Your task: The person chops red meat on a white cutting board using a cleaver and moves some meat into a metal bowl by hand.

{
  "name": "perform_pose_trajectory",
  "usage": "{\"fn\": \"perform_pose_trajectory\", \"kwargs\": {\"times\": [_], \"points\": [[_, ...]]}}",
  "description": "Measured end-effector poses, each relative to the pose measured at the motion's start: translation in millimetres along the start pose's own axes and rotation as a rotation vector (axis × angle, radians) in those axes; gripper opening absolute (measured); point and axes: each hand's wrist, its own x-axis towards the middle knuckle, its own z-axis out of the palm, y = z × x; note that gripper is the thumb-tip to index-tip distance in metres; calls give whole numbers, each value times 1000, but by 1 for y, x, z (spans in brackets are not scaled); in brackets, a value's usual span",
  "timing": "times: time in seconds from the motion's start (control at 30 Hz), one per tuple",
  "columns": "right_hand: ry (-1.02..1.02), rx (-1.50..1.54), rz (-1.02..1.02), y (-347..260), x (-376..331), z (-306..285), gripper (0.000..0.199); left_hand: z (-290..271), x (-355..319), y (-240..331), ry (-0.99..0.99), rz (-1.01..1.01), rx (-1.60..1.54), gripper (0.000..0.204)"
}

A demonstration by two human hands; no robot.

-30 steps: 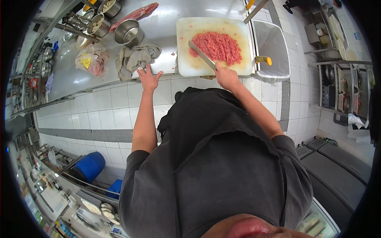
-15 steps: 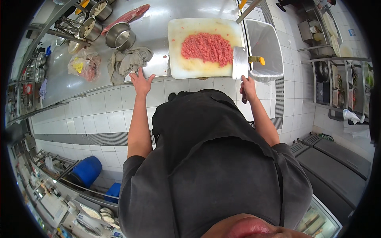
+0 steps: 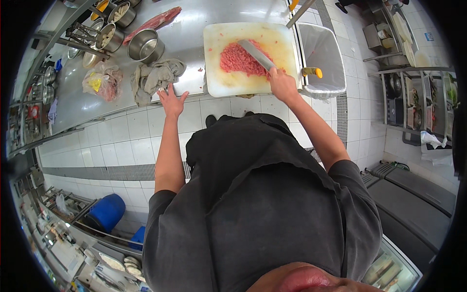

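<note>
My right hand point(image 3: 283, 84) is closed round the handle of a cleaver point(image 3: 258, 55), whose blade lies over a heap of minced red meat point(image 3: 238, 60). The mince spreads across the middle of a thick white cutting board point(image 3: 216, 86) at the counter's front edge. Fingers spread, my left hand point(image 3: 171, 102) rests at the counter edge beside a crumpled grey cloth point(image 3: 158, 78) and holds nothing. The cleaver's handle is hidden by my right hand.
A steel pot point(image 3: 146, 46) stands behind the cloth. Left of it lies a plastic bag of meat point(image 3: 103, 82), and behind it a long raw cut of meat point(image 3: 154, 23). A lined waste bin point(image 3: 323, 58) stands right of the board, with a yellow-ended handle point(image 3: 312, 72) between them.
My right hand has brought the cleaver from the board's right edge leftward over the mince, turning the blade to a slant. The mince heap looks narrower on its right. My left hand stays put.
</note>
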Motion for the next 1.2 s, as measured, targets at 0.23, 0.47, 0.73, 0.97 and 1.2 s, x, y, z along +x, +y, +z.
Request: {"fn": "perform_pose_trajectory", "kwargs": {"times": [0.23, 0.47, 0.73, 0.97, 1.2], "points": [[159, 381, 227, -30, 8, -59, 27, 0, -3, -2, -1, -16, -3, 93], [-121, 242, 232, -2, 8, -15, 28, -2, 2, 1, -6, -11, 26, 94], [-151, 221, 320, 4, -3, -3, 27, -4, -1, 3, -17, -14, 25, 93], [-128, 214, 376, 5, -6, 2, 26, -2, -3, 3, 3, 5, 9, 93], [113, 366, 375, -3, -10, -12, 26, -5, -5, 3, -17, -10, -8, 94]]}}
